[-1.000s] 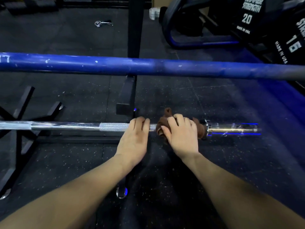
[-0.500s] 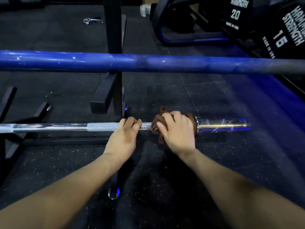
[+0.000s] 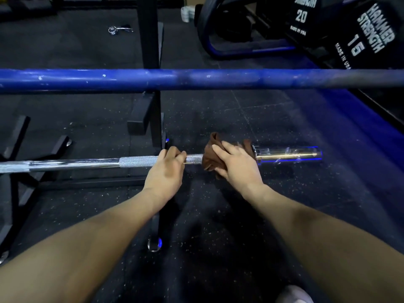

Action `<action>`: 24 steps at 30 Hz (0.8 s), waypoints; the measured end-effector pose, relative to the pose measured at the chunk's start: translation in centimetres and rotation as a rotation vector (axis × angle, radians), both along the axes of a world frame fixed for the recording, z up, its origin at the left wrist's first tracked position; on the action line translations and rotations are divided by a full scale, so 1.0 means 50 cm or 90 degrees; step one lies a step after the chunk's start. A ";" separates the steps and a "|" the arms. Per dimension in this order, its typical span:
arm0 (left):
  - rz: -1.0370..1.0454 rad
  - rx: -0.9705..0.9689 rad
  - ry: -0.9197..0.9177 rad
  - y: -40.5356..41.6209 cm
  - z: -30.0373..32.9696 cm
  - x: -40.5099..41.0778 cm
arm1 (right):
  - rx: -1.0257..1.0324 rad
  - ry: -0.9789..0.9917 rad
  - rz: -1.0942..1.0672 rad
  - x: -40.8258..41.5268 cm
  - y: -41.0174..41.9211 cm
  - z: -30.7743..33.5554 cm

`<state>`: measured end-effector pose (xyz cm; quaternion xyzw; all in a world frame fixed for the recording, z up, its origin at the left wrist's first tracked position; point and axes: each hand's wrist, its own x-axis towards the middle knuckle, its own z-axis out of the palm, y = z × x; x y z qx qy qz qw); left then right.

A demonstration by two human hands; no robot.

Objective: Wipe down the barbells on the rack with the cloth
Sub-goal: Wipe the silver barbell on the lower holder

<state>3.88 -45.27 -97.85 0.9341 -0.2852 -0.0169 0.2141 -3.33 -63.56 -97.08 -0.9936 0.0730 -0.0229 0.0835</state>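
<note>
A silver barbell lies across the low rack, its shiny sleeve sticking out to the right. My left hand grips the knurled shaft just right of the rack upright. My right hand holds a brown cloth wrapped round the shaft beside the sleeve collar, fingers curled over it. Higher up, a blue barbell runs across the whole view.
The black rack upright and its feet stand on the speckled rubber floor. Hammer Strength dumbbells marked 20 and 15 sit top right. A spring collar lies on the far floor. A shoe tip shows at the bottom.
My right hand has turned slightly on the cloth near the sleeve collar. The left hand keeps its grip on the shaft. The view has shifted a little.
</note>
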 end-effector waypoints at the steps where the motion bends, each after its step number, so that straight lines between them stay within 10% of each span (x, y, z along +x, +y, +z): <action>1: 0.006 0.003 0.008 -0.003 0.006 -0.003 | -0.001 0.016 -0.003 -0.006 0.000 0.009; 11: -0.050 -0.006 0.124 -0.059 0.055 -0.061 | 0.209 0.047 0.014 -0.127 -0.018 0.054; 20: -0.072 -0.274 0.644 -0.079 0.115 -0.065 | 0.391 0.050 0.072 -0.135 -0.053 0.174; 24: -0.073 -0.341 0.655 -0.087 0.128 -0.053 | 0.509 0.046 0.033 -0.144 -0.072 0.216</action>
